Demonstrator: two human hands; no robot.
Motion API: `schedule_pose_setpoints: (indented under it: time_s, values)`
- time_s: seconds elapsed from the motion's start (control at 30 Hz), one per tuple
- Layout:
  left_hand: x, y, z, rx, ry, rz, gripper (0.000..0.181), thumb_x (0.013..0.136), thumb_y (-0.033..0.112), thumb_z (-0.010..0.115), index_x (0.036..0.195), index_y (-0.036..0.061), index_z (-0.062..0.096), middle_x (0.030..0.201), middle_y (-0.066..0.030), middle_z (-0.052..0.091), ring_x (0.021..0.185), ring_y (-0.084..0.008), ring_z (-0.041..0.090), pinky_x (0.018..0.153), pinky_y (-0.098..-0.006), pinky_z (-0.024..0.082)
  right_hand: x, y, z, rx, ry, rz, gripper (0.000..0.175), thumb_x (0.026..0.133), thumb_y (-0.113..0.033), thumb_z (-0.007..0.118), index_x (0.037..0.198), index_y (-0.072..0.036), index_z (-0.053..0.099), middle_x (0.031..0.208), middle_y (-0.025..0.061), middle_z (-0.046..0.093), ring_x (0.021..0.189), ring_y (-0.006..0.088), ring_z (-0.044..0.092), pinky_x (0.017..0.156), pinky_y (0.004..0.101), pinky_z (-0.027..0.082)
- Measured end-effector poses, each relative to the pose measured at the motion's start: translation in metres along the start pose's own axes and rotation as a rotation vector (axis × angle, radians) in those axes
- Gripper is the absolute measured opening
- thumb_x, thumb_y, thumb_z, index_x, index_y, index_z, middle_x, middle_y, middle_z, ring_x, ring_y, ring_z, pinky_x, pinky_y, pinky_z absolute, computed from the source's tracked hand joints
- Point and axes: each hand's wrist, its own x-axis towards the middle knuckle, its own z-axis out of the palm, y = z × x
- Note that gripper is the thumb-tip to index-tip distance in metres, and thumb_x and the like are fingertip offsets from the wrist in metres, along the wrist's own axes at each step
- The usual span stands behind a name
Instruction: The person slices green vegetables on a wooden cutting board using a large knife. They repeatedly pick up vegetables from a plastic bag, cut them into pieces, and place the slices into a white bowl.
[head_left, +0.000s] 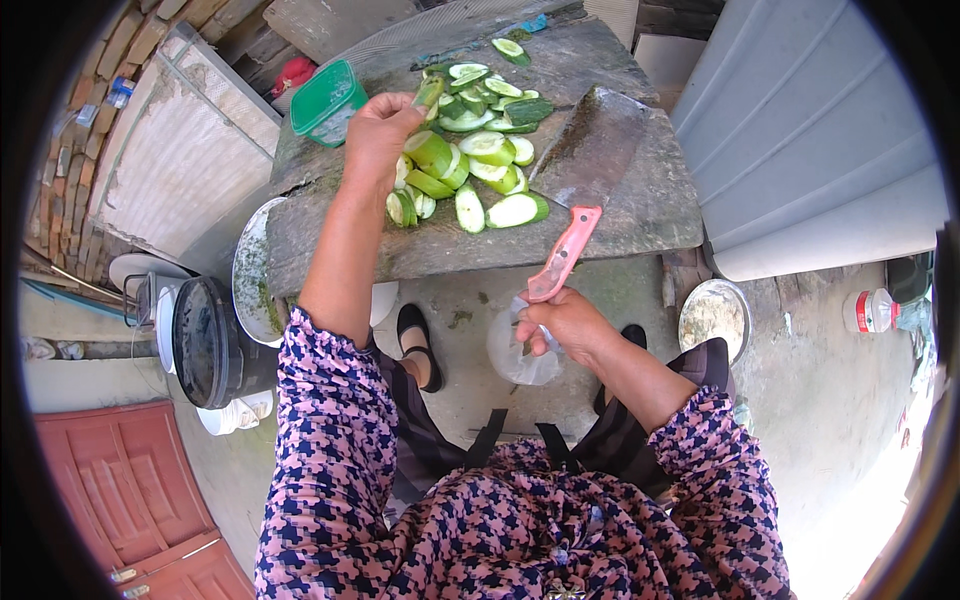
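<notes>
My left hand (381, 124) is over the left side of a pile of sliced cucumbers, its fingers and thumb pinching a green cucumber piece (429, 91). Pale oval cucumber slices (517, 211) lie around and in front of it on a weathered wooden table (450, 259). To their right rests a cleaver (600, 154) with a wide, dark, stained blade. Its pink handle (566, 251) juts past the front edge. Below that edge, my right hand (570, 326) grasps a translucent plastic bag (521, 360). The handle's end overlaps my right thumb; whether they touch, I cannot tell.
A green-lidded plastic container (327, 101) stands at the table's left. Beneath that side are a white basin (255, 270) and a black bucket (202, 341). A metal bowl (715, 319) sits on the floor at right, near a large grey ribbed panel (810, 135).
</notes>
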Motion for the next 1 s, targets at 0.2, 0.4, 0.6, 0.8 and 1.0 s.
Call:
schedule_pose_setpoints:
  time_s: [0.2, 0.4, 0.6, 0.8, 1.0]
  values:
    - [-0.024, 0.014, -0.021, -0.199, 0.050, 0.059, 0.006, 0.085, -0.001, 0.061, 0.086, 0.0048, 0.062, 0.084, -0.0025, 0.064, 0.073, -0.0136, 0.060, 0.067, -0.0303, 0.052, -0.002, -0.002, -0.003, 0.031, 0.025, 0.001, 0.036, 0.084, -0.003, 0.055, 0.117, 0.008, 0.046, 0.082, 0.0175, 0.062, 0.057, 0.0192, 0.058, 0.046, 0.0286, 0.045]
    - [-0.059, 0.001, -0.038, -0.378, 0.069, -0.080, 0.006, 0.085, -0.002, 0.061, 0.087, 0.0043, 0.060, 0.087, -0.0058, 0.064, 0.075, -0.0145, 0.062, 0.070, -0.0331, 0.056, -0.001, -0.001, -0.002, -0.005, -0.002, 0.000, 0.035, 0.085, -0.003, 0.054, 0.118, 0.009, 0.046, 0.083, 0.0180, 0.061, 0.059, 0.0195, 0.059, 0.046, 0.0286, 0.046]
    - [-0.031, -0.003, -0.028, -0.080, 0.140, -0.078, 0.003, 0.083, 0.000, 0.061, 0.084, 0.0009, 0.058, 0.080, -0.0040, 0.061, 0.067, -0.0139, 0.063, 0.050, -0.0272, 0.048, 0.003, 0.006, 0.001, 0.007, 0.031, -0.010, 0.014, 0.086, -0.010, 0.056, 0.097, -0.002, 0.053, 0.078, 0.0125, 0.064, 0.048, 0.0141, 0.055, 0.044, 0.0282, 0.042]
    - [-0.009, -0.011, -0.020, 0.909, 0.024, 0.355, 0.009, 0.067, 0.004, 0.063, 0.072, 0.0025, 0.056, 0.074, -0.0112, 0.056, 0.068, -0.0301, 0.058, 0.059, -0.0394, 0.046, 0.001, -0.001, 0.002, -0.023, 0.019, -0.022, 0.012, 0.086, -0.009, 0.056, 0.095, -0.002, 0.054, 0.078, 0.0134, 0.064, 0.048, 0.0150, 0.055, 0.045, 0.0293, 0.042]
    - [0.009, -0.016, -0.025, 0.868, -0.200, 0.381, 0.013, 0.062, 0.002, 0.064, 0.062, -0.0002, 0.050, 0.066, -0.0074, 0.048, 0.059, -0.0225, 0.051, 0.056, -0.0339, 0.041, 0.002, 0.005, 0.000, -0.021, -0.001, -0.029, 0.015, 0.085, -0.009, 0.057, 0.097, -0.001, 0.054, 0.077, 0.0132, 0.063, 0.048, 0.0153, 0.055, 0.045, 0.0294, 0.043]
